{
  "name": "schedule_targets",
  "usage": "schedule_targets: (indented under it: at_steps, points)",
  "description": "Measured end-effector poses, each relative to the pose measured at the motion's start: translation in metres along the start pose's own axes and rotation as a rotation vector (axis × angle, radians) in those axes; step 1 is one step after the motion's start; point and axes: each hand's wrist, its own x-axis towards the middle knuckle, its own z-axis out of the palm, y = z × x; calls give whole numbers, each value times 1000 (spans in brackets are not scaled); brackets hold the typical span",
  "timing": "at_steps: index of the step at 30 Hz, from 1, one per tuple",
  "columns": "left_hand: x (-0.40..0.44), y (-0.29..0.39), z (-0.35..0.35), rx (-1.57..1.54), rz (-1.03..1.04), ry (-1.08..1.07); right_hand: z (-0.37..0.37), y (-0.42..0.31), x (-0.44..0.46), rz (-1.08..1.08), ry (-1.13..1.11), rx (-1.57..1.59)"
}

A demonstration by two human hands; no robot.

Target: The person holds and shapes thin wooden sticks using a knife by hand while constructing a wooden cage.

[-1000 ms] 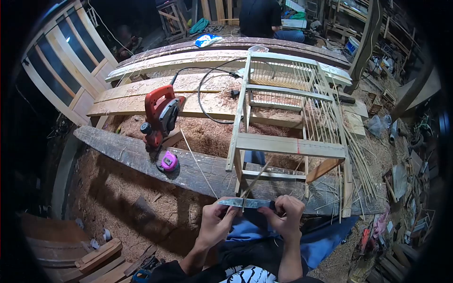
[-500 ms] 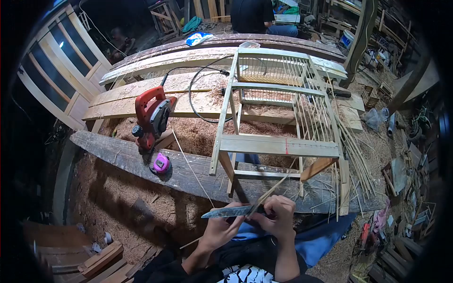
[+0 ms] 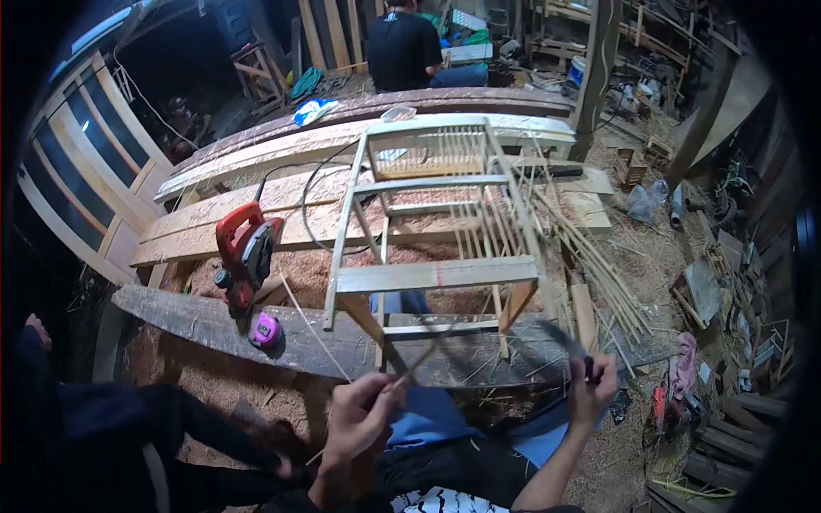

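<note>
Near the bottom centre, my left hand [image 3: 361, 416] is closed on a thin wooden strip [image 3: 419, 361] that points up and to the right. Off to the right, my right hand [image 3: 592, 395] is wrapped round the handle of a knife [image 3: 560, 339]; its blade is blurred and points up and left, apart from the strip. Beyond my hands a wooden frame [image 3: 436, 275] with thin slats stands over the dark plank [image 3: 197, 321]. A red power planer [image 3: 244, 248] and a pink tape measure [image 3: 265, 330] rest at the plank's left part.
Long boards [image 3: 205, 224] strewn with shavings lie behind the frame. Loose thin strips [image 3: 590, 261] lie to its right. A person in black [image 3: 402, 51] sits at the back. Another person's dark-clothed leg [image 3: 197, 427] and bare foot are at the lower left.
My right hand has moved right with the knife, away from the strip and my left hand. The view has shifted, and another person's legs have appeared at the lower left.
</note>
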Motion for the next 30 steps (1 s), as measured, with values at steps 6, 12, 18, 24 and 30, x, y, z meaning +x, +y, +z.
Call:
schedule_targets:
  at_steps: [6,12,18,24,30]
  points:
    - [22,19,68,-180,-96,-238,-6,-6,3,-263,-18,-23]
    - [37,42,116,-221,-104,-371,-41,17,5,-42,-8,23]
    - [43,36,173,-289,-25,-513,-83,35,7,-7,192,-19]
    - [51,53,209,-230,10,-564,-109,36,5,50,220,-70]
    - [47,39,228,-315,-64,-606,-103,29,7,-19,195,-62]
